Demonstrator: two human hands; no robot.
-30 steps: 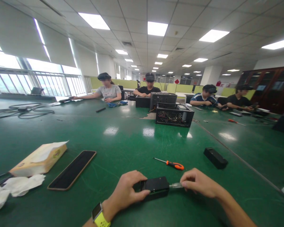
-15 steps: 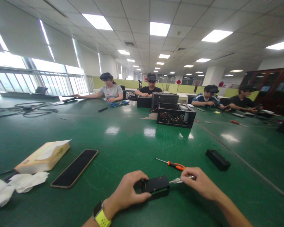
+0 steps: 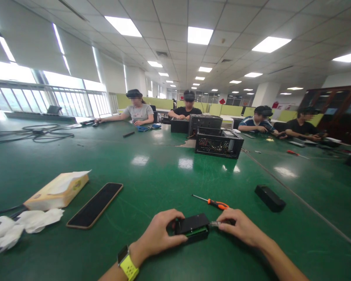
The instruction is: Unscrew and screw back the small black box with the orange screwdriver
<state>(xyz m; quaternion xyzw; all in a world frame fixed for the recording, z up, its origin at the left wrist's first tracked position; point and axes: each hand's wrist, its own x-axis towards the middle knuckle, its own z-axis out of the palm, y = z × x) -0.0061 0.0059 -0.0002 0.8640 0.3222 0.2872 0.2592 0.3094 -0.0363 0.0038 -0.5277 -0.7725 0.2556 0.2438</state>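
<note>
Raised wider than a moment ago, the cover [image 3: 193, 222] of the black box [image 3: 202, 236] bares a green board [image 3: 197, 232] inside. On the worktop [image 3: 152, 175], the left hand [image 3: 163, 231] clasps the box, hiding one end; the right hand [image 3: 238, 226] pinches a slim tool [image 3: 215, 224] (its tip is unclear) near an orange-handled screwdriver [image 3: 214, 203].

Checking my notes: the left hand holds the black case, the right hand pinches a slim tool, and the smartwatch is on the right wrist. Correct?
Wrong side: the head view shows the smartwatch on the left wrist. The left hand does hold the black case, the right hand a slim tool.
</note>
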